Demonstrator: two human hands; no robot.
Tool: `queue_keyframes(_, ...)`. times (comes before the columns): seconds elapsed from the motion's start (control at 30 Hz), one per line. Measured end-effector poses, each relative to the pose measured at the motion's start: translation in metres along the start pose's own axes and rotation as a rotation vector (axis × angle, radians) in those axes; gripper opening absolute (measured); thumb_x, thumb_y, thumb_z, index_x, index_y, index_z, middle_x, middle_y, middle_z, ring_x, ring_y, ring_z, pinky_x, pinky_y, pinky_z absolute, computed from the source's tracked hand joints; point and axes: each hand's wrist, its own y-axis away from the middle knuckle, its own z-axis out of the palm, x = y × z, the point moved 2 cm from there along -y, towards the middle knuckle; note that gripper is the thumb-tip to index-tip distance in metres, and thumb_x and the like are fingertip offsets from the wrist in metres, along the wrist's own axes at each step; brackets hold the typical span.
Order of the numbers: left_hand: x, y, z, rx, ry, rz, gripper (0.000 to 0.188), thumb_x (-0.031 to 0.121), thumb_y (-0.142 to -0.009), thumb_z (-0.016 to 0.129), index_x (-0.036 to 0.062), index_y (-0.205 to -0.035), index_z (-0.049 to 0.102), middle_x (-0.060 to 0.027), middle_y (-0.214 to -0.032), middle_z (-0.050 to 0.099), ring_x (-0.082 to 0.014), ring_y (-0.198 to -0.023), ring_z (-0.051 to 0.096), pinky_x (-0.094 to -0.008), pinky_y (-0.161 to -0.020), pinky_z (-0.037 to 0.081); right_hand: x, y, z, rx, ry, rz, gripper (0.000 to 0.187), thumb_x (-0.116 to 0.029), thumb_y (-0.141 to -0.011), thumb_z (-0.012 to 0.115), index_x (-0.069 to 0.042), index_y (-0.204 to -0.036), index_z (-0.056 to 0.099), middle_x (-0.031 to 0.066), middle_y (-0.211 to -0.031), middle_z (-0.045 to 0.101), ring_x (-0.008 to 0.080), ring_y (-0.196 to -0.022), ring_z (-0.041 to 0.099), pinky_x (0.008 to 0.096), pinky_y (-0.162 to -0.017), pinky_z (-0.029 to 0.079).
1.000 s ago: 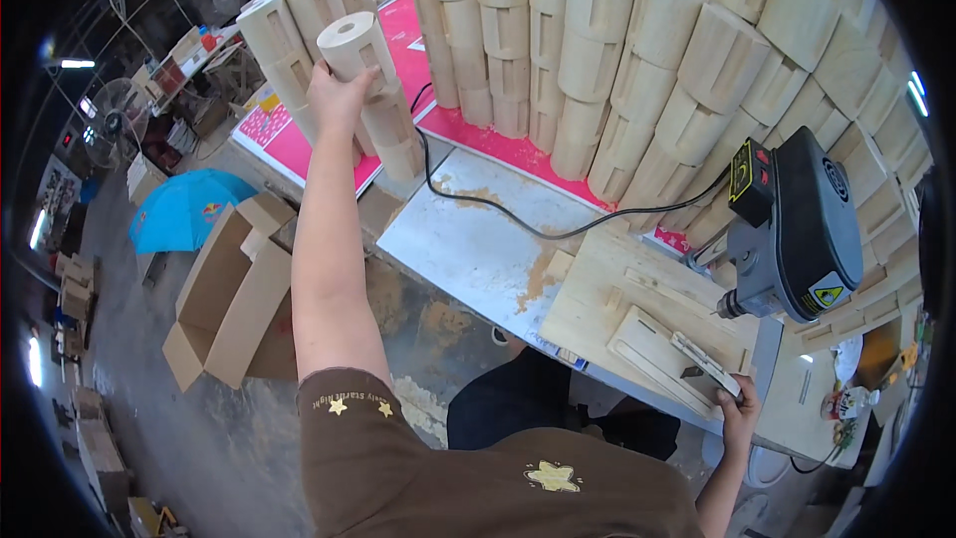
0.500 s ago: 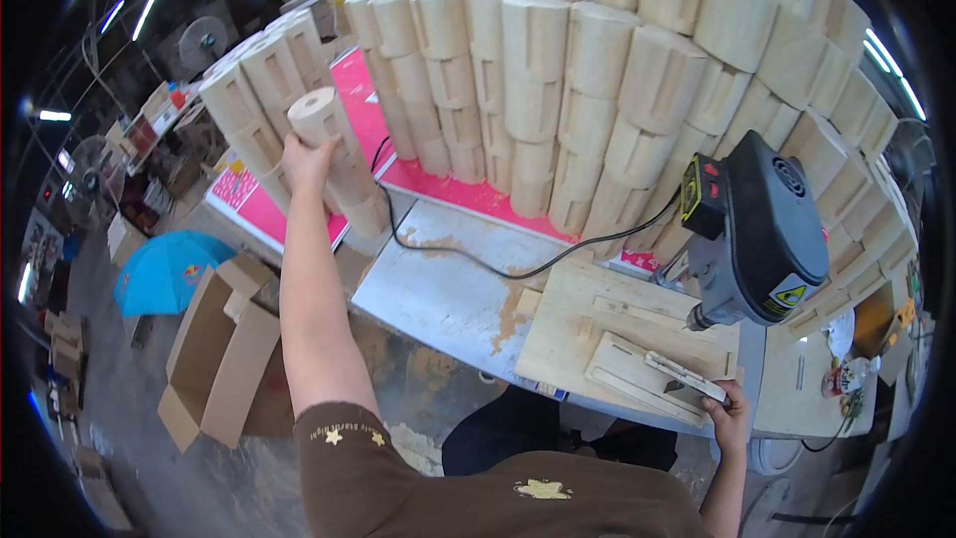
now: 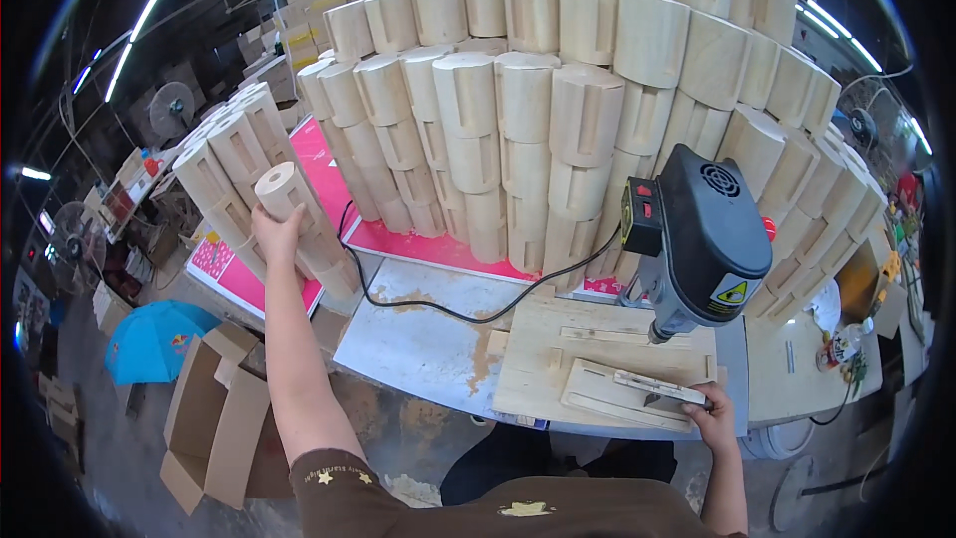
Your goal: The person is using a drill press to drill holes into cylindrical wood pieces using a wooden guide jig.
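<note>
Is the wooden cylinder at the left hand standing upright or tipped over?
Upright: the wooden cylinder shows its holed end on top, the left hand against it.

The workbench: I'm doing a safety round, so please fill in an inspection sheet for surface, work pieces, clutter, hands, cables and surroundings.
Surface: pale benchtop with tan, sawdust-like patches.
Work pieces: wooden cylinder tops a column; narrow pale piece above wooden board.
Clutter: open cardboard box on the floor.
Hands: left hand around the cylinder; right hand holding the narrow pale piece's end.
Cables: black cable lies loosely across the benchtop.
Surroundings: blue umbrella, fan.
</note>
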Motion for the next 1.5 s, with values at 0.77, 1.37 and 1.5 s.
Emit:
queue_keyframes(0.77,0.393,-0.111,0.188,-0.145,0.212,0.236,0.109,0.050,-0.057,0.081,-0.0105,-0.131,0.028,-0.0264,-0.131,0.043,-0.0329,-0.120,0.047,-0.0339,-0.099,0.039,0.000,0.000,-0.005,-0.013,0.070,0.059,0.024,-0.003,-0.068,0.076,-0.006,-0.090,0.068,0.0050,-0.085,0.060,0.0155,-0.080,0.058,0.0263,-0.069,0.045)
queue_keyframes(1.37,0.387,-0.100,0.162,0.272,0.799,0.384,0.096,0.024,-0.054,0.080,-0.0015,-0.130,0.028,-0.0202,-0.120,0.047,-0.0304,-0.110,0.051,-0.0376,-0.093,0.043,-0.005,0.002,-0.002,-0.006,0.116,0.002,0.026,-0.003,-0.068,0.076,-0.006,-0.093,0.067,0.0053,-0.083,0.059,0.0148,-0.075,0.058,0.0261,-0.065,0.046)
queue_keyframes(1.5,0.385,-0.047,0.087,0.191,1.126,0.434,0.091,0.014,-0.060,0.082,-0.0026,-0.131,0.027,-0.0176,-0.116,0.049,-0.0248,-0.109,0.052,-0.0335,-0.091,0.046,-0.003,0.005,-0.005,-0.012,0.158,-0.023,0.023,-0.002,-0.069,0.073,-0.005,-0.091,0.066,0.0045,-0.080,0.057,0.0142,-0.072,0.056,0.0256,-0.062,0.044)
